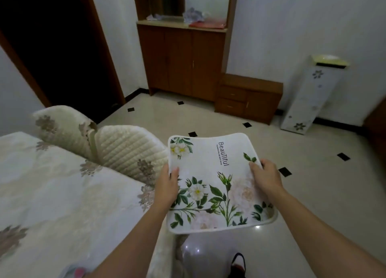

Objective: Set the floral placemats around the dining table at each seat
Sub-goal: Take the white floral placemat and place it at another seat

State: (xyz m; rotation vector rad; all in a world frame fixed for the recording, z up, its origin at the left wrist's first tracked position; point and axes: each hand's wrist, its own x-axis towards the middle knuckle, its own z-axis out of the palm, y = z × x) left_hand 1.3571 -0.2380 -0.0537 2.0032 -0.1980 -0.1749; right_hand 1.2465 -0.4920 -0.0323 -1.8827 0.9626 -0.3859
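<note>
We hold one floral placemat (217, 183) out in front of us, clear of the bench (62, 194), which lies to our left under a pale flowered cloth. Our left hand (167, 191) pinches the mat's left edge, thumb on top, and our right hand (266, 178) pinches the right edge the same way, so both hands are closed on it. The mat hangs over the tiled floor (313, 194), not yet set at any seat; two padded chair backs (108, 144) stand against the bench's far side. It bows slightly between our grips and its near rim curls up, so we judge it light, thin and flexible, likely to sag if held by one corner. Gripping opposite edges, as now, should keep it flat for laying down.
</note>
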